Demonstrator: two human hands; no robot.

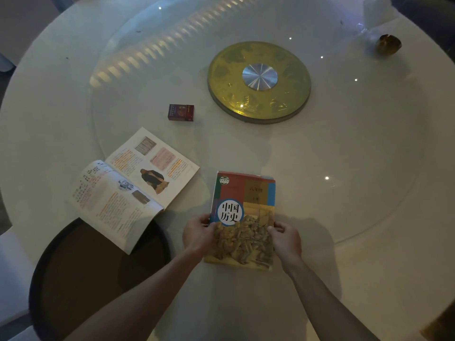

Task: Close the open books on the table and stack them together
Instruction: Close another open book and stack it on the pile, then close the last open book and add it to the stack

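Fingers are curled onto both long edges of the closed book (242, 217): the left hand (198, 236) is clamped on its left edge, the right hand (286, 238) on its right edge, thumbs laid over the cover. The book is held flat at the near side of the round white table (369, 279), cover up. To its left, just apart, the open book (134, 185) is spread face up, its near corner overhanging a dark stool (81, 267). Beyond, a small red box (181, 112) and a gold turntable hub (259, 81) are seen.
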